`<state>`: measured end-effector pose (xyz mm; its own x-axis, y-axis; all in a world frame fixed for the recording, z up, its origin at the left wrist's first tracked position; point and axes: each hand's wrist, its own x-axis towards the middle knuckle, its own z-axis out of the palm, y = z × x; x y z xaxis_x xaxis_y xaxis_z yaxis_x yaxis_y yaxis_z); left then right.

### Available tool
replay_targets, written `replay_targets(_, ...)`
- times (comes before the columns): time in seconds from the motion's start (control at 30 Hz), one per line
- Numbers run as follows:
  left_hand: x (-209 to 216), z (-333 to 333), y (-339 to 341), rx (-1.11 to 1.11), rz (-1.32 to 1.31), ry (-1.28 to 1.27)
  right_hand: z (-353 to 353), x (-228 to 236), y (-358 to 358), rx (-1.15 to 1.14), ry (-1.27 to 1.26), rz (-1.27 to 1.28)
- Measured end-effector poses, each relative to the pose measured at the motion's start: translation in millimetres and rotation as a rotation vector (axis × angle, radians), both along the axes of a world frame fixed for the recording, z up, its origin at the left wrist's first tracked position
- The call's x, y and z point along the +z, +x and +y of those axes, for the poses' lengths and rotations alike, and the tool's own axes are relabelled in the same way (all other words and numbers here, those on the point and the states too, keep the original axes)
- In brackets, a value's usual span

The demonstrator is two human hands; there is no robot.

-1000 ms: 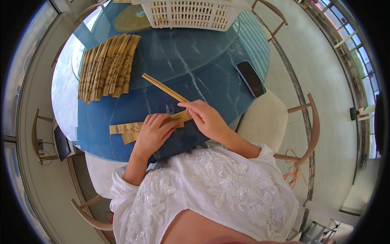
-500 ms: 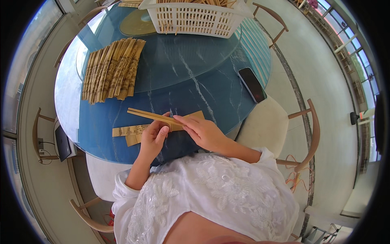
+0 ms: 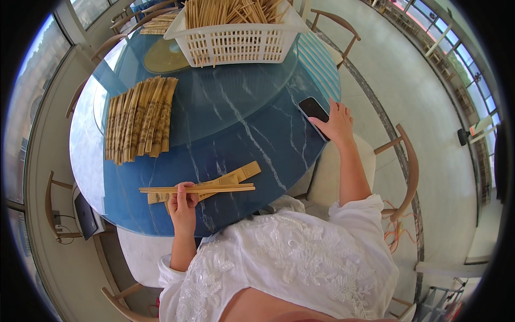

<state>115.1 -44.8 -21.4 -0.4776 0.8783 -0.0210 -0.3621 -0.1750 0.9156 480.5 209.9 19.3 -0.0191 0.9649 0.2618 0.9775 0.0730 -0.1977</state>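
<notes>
In my left hand [image 3: 183, 212] is a small set of light wooden chopsticks [image 3: 228, 188], pinched between thumb and fingers and held level above the near table edge. Under them, two tan paper chopstick sleeves [image 3: 247, 170] lie crossed on the blue table; the hand and chopsticks partly cover them. Over at the right edge, my right hand [image 3: 339, 127] reaches to a dark smartphone [image 3: 314, 109]. Its thumb lies over the lower part of the phone, while the fingers stretch out past the phone's right side, holding nothing.
A row of brown patterned sleeves [image 3: 140, 121] lies on the table's left side. At the back, a white plastic basket [image 3: 241, 45] is heaped with loose chopsticks [image 3: 230, 13]. Wooden-backed chairs [image 3: 410, 177] stand around the round blue marbled table [image 3: 236, 142].
My right hand has left the chopsticks and moved right and away from me to the phone. The left hand keeps the chopsticks, which are now level. The view has shifted slightly.
</notes>
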Motion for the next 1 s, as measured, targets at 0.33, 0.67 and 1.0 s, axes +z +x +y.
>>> replay_targets(0.33,-17.0,-7.5,-6.6,0.076,-0.078,0.061,21.0,-1.3,6.9,0.03,-0.401,-0.009)
replay_targets(0.67,-18.5,-12.1,-8.0,0.1,-0.131,0.137,-30.7,-4.1,-6.1,0.262,-1.022,1.501)
replay_targets(1.0,-13.3,-10.1,-6.8,0.103,-0.137,0.164,-102.6,-8.3,-72.9,0.652,-1.513,2.522)
